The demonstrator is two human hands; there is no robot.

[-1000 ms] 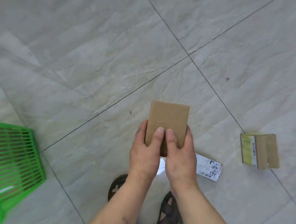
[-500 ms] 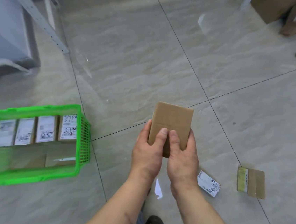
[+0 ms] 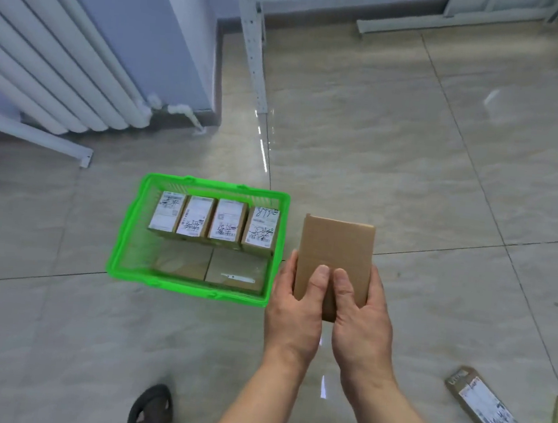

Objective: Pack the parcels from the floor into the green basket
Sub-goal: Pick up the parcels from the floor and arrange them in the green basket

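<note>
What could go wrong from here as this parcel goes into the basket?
The brown parcel is gripped by its lower end only, left hand and right hand, so it might tip or slip. The green basket already holds a standing row of four labelled parcels; a careless drop could topple them.

Floor (image 3: pixel 413 163): glossy beige tile, thin dark grout lines, light glare streaks. White ribbed radiator (image 3: pixel 46 49) at the far left against a pale blue wall (image 3: pixel 173 21), its pipe (image 3: pixel 184 113) dropping to the floor at its right end. Perforated grey metal upright (image 3: pixel 254 40) stands just right of the wall corner; flat grey rail (image 3: pixel 34 137) lies on the floor below the radiator. Two dark sandals (image 3: pixel 150 411) at the bottom edge.
</note>
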